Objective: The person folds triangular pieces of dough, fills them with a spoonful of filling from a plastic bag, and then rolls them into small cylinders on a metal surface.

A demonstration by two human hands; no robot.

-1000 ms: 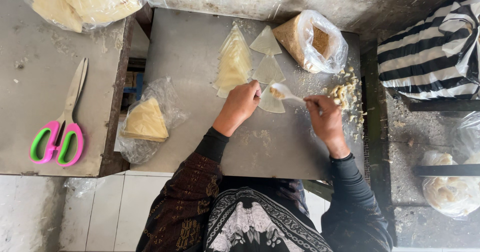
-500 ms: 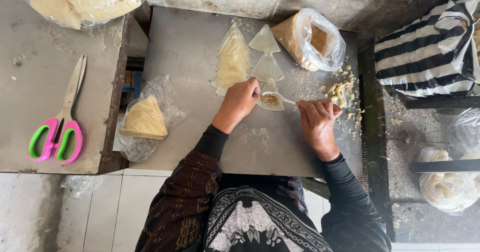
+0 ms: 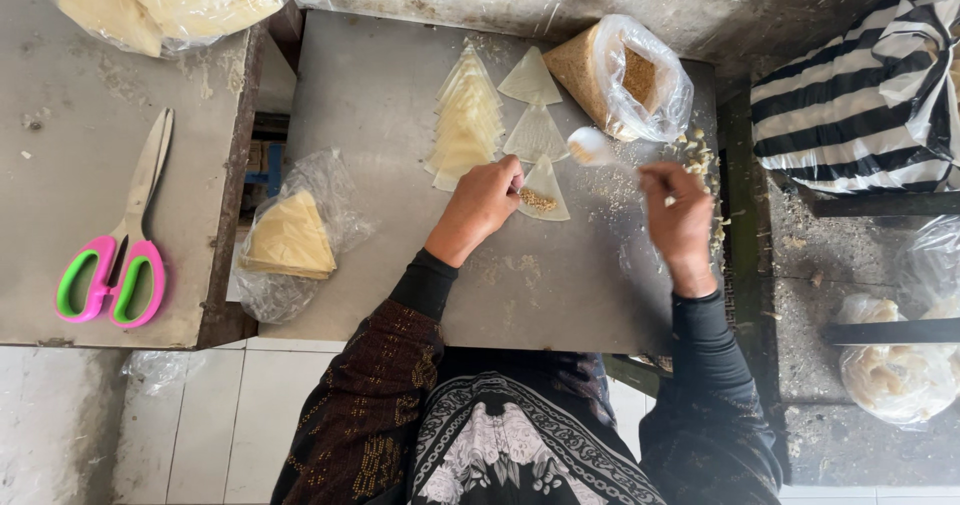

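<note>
My left hand [image 3: 482,205] presses its fingertips on the edge of a pale triangular pastry sheet [image 3: 545,187] lying on the grey metal table [image 3: 390,255]; a small heap of brown filling sits on that sheet. My right hand [image 3: 678,217] is blurred and holds a white spoon [image 3: 590,147] lifted toward a clear bag of brown filling [image 3: 620,77]. Two more single triangles [image 3: 530,80] lie above the sheet, and a fanned stack of triangles [image 3: 465,125] lies to their left.
A bag of yellow wrappers [image 3: 290,237] hangs over the table's left edge. Pink-and-green scissors [image 3: 115,255] lie on the left counter below another bagged stack [image 3: 165,0]. A striped bag [image 3: 865,95] and a clear bag [image 3: 895,375] stand right. Crumbs litter the right edge.
My right hand has lifted the spoon off the sheet and swung it up to the right, leaving filling on the triangle. My left hand stays on the sheet.
</note>
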